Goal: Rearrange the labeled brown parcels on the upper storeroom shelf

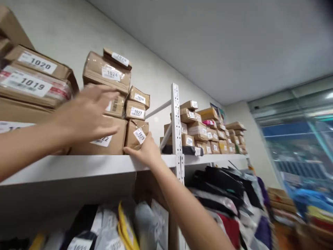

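My right hand (148,151) grips a small cardboard box (132,133) labelled 1025 at the shelf's front edge, thumb across its lower front and fingers along its right side. Stacked on that box are two smaller boxes, 1027 (135,110) and 1028 (139,97). My left hand (84,113) is raised with its fingers stretched out, slightly blurred, in front of a larger box (118,132) whose label ends in 22. Its palm hides part of that stack, which has box 1024 (111,74) near the top. Whether the left fingers touch a box, I cannot tell.
More parcels, among them box 1019 (33,85), fill the left of the white shelf (85,168). A perforated upright post (176,121) divides it from a second row of boxes (199,130). Bagged parcels (106,225) lie below. Windows (299,139) stand at far right.
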Action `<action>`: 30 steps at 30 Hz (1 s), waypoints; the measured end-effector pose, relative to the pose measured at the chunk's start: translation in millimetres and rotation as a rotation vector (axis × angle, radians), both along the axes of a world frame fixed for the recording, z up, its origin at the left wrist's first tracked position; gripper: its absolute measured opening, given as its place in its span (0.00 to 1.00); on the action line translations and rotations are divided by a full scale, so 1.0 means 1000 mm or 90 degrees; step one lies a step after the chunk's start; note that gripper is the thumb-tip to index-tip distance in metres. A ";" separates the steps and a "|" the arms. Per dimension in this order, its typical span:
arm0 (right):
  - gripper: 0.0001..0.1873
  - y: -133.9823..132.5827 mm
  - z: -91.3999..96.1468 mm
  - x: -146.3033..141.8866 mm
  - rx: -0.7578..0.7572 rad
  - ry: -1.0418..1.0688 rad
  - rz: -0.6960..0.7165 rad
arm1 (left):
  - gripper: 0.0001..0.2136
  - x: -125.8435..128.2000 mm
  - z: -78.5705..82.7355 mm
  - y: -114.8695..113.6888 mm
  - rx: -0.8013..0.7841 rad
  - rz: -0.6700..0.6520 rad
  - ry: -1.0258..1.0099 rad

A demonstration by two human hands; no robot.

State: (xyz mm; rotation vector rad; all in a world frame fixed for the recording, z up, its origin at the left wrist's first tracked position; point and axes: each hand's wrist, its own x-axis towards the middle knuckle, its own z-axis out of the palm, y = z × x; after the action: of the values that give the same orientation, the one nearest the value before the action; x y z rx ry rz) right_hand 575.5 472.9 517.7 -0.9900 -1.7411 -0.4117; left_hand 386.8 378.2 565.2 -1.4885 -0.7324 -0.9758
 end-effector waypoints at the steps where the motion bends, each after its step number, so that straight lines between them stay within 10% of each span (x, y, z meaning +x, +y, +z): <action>1: 0.62 0.004 -0.001 0.001 -0.008 0.014 0.026 | 0.39 0.030 0.014 0.010 -0.027 0.048 -0.030; 8: 0.60 0.012 -0.001 0.003 -0.093 0.117 0.140 | 0.45 0.156 0.067 0.069 -0.196 0.257 -0.527; 18: 0.53 0.030 0.009 0.044 -0.015 0.118 0.228 | 0.45 0.157 0.076 0.086 -0.056 0.151 -0.662; 24: 0.49 0.046 0.028 0.095 0.149 -0.153 0.358 | 0.47 0.152 0.079 0.082 -0.105 0.177 -0.647; 30: 0.48 0.061 0.038 0.085 -0.061 -0.158 0.571 | 0.43 0.152 0.054 0.088 -0.099 0.240 -0.576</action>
State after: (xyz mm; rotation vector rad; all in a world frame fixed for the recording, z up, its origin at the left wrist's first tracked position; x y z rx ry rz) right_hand 660.1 533.6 555.5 -0.1447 -2.2347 0.1399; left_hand 538.9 466.5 619.5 -0.9232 -1.6948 -1.3048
